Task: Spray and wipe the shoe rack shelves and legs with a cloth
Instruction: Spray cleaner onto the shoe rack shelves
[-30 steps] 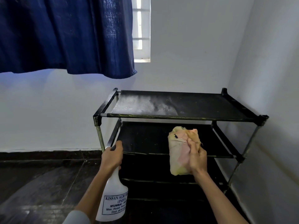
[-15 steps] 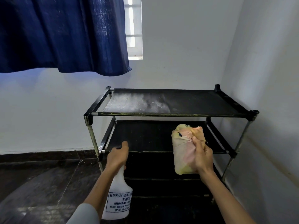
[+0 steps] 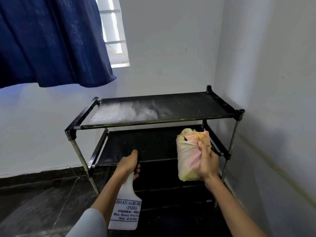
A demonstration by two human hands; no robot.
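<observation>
A black shoe rack [image 3: 171, 123] is standing in the corner of a room, its right end close to the side wall [image 3: 273, 82] and its back near the rear wall. Its top shelf [image 3: 188, 106] is carrying a pale, wet-looking patch over the left half, while the right half is showing darker with scattered specks. The second shelf [image 3: 147, 142] is lying in shadow beneath it, and lower shelves are sitting darker still, too dim to tell their surface. The left hand [image 3: 127, 165] is curling its grip tightly round the neck of a white spray bottle [image 3: 126, 209], with the black trigger head showing between the fingers and pointing toward the second shelf; the bottle body is hanging below the hand, its printed label facing the camera, and whatever liquid it is holding cannot be made out through the opaque plastic. The right hand [image 3: 207, 162] is closing its grip on a bunched cloth [image 3: 189, 153] of yellow, pink and cream, holding it in front of the right part of the second shelf; it is perhaps just clear of the shelf, though the angle is making contact hard to judge. A dark blue curtain [image 3: 51, 40] is hanging at upper left, partly covering a window [image 3: 114, 31]. The floor [image 3: 34, 202] is showing dark and glossy.
</observation>
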